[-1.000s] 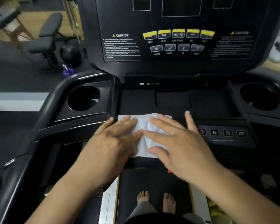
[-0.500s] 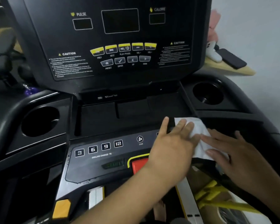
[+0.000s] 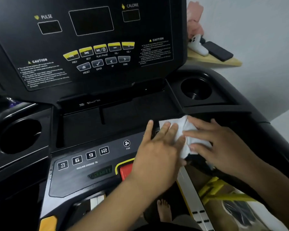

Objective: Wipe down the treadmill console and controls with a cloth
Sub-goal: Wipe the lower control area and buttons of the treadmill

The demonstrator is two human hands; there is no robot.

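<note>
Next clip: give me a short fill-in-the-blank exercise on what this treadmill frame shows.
1. Both hands, left hand and right hand, press flat on a ____ cloth.
2. The button just left of the hands is labelled ____.
3. The incline buttons read 3, 6, 9 and ____.
4. The stop button under the left wrist is ____.

Missing words: white; FAN; 12; red
</note>
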